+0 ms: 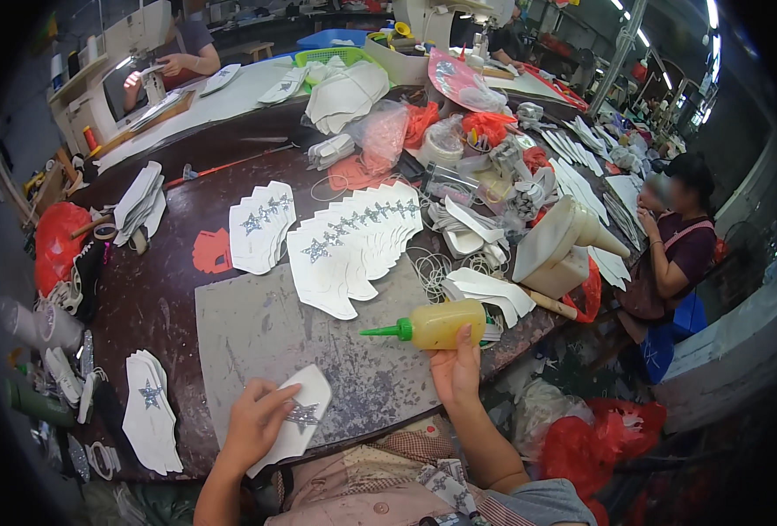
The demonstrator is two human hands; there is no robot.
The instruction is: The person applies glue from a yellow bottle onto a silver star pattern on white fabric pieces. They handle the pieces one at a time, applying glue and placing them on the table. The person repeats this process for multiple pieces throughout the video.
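Note:
My right hand (457, 375) is closed around a squeeze bottle (448, 325) of yellowish liquid, held on its side above the work mat with its green nozzle pointing left. Under the fingers of my left hand (259, 422) is a white shoe-upper piece (312, 394) with a silver glitter star, gripped at the near edge of the grey mat (257, 333). Beyond it lies a fanned row of white pieces with glitter stars (353, 245). A smaller overlapping stack (262, 230) sits to its left, and another stack (152, 416) rests at the near left.
A cream container with a cone-shaped top (559, 250) and loose white pieces (493, 294) crowd the right side. Plastic bags (379, 136) and bundles are heaped at the back. A red bag (62, 241) hangs at the left edge. Co-workers (682, 228) sit at the right and far left.

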